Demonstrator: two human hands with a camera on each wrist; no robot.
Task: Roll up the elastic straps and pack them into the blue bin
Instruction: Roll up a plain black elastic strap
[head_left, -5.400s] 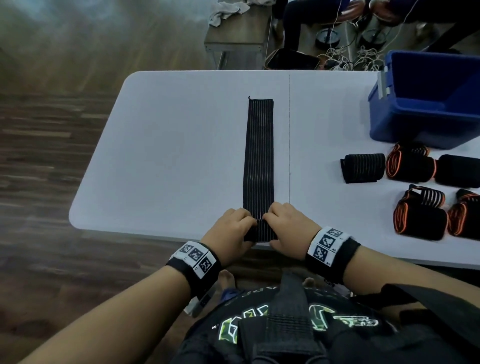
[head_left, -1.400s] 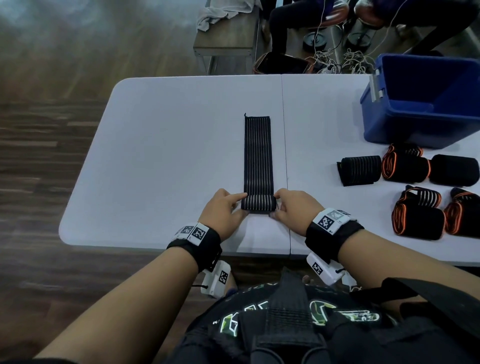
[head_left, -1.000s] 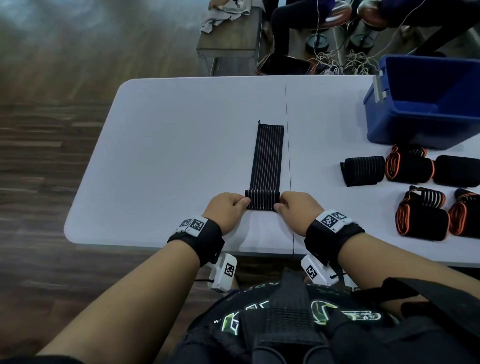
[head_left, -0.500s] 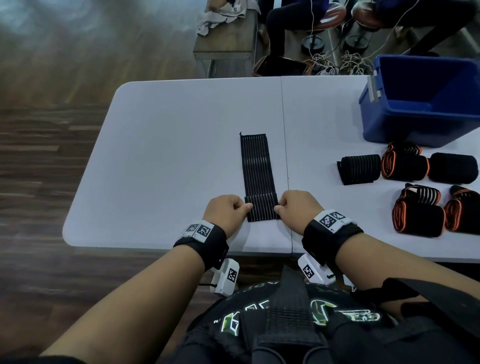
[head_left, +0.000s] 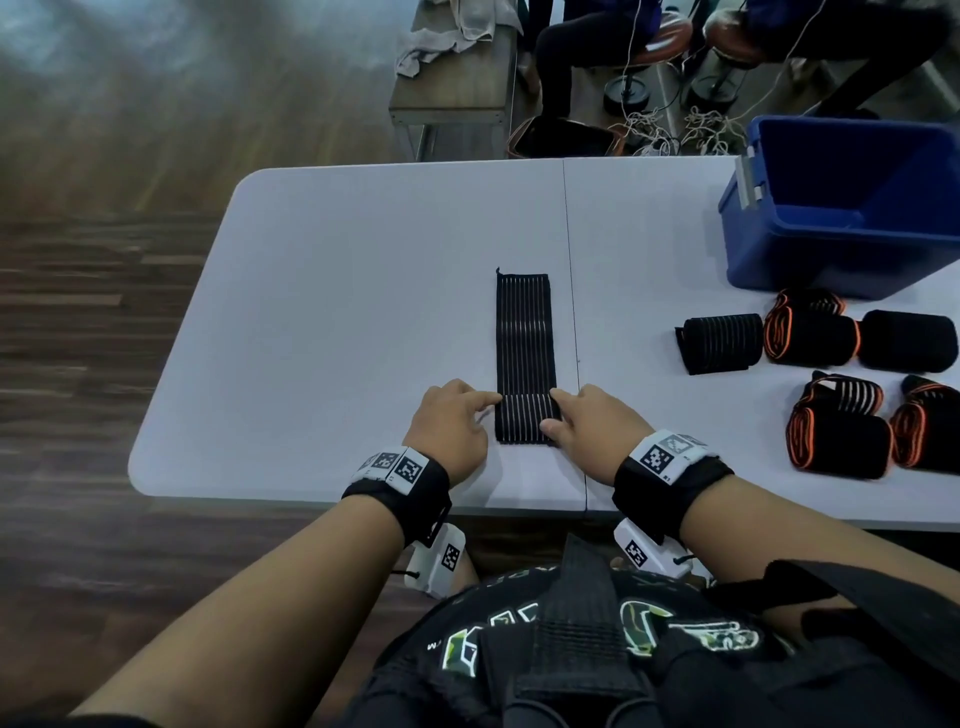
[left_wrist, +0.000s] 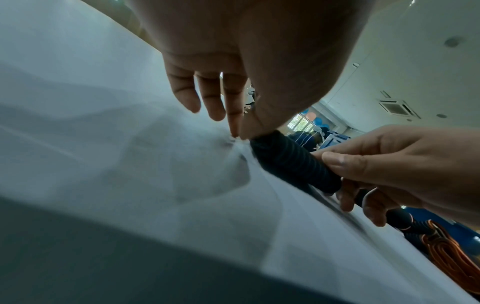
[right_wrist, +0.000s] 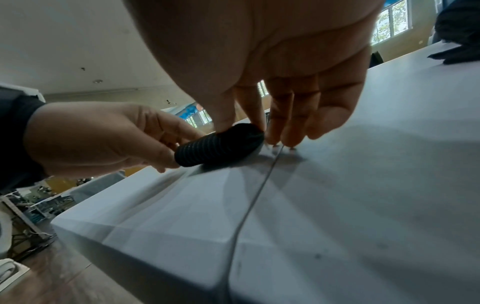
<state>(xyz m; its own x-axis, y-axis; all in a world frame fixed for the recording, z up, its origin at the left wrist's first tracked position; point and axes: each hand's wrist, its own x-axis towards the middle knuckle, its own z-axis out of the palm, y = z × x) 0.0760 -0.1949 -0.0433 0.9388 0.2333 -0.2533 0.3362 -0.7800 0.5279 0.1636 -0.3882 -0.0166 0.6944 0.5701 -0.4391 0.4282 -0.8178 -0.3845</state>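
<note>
A black ribbed elastic strap (head_left: 523, 332) lies lengthwise on the white table (head_left: 337, 312), its near end wound into a thick roll (head_left: 525, 425). My left hand (head_left: 491, 410) pinches the roll's left end with thumb and forefinger, as the left wrist view shows (left_wrist: 240, 133). On the other end, my right hand (head_left: 553, 415) grips with the thumb on top (right_wrist: 239, 125). The roll (right_wrist: 218, 148) rests on the table between both hands. The blue bin (head_left: 779, 249) stands at the far right, its inside only partly visible.
Several rolled straps, black and orange-edged (head_left: 810, 338), lie in two rows right of my hands, below the bin. The table's near edge (head_left: 363, 499) is close behind my wrists. Beyond the table are a bench (head_left: 457, 78), cables and seated people.
The roll has grown thicker as both hands wound it away from me. The flat tail is much shorter and its far end has slid toward me.
</note>
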